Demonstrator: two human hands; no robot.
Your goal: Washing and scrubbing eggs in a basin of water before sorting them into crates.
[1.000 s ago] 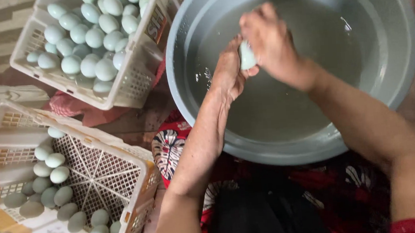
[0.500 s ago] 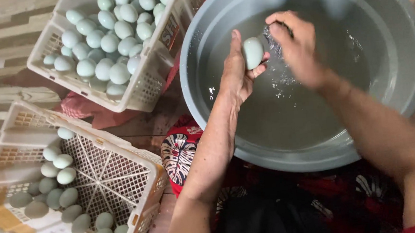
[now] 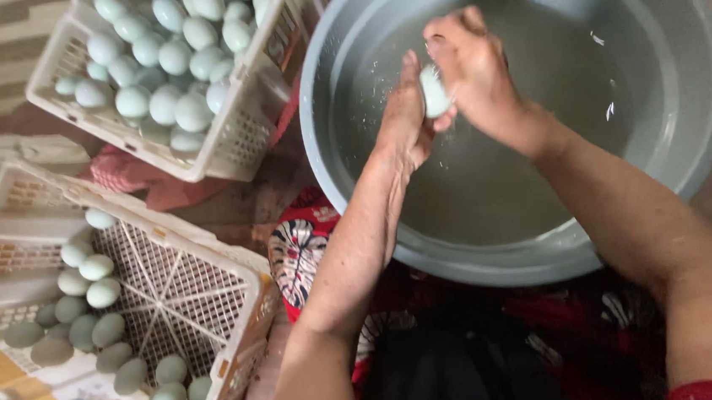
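Note:
A pale green egg is held between both hands above the water in a large grey basin. My left hand cups the egg from the left. My right hand presses against it from the right, fingers curled over it. Only a sliver of the egg shows between the palms. Murky water fills the lower part of the basin.
A white plastic crate heaped with pale green eggs stands at the upper left. A second white crate at the lower left holds several eggs along its left side. Red patterned cloth lies under the basin.
My right hand has closed back over the egg, which showed more openly half a second ago. The view has shifted slightly; the basin and crates stay in place.

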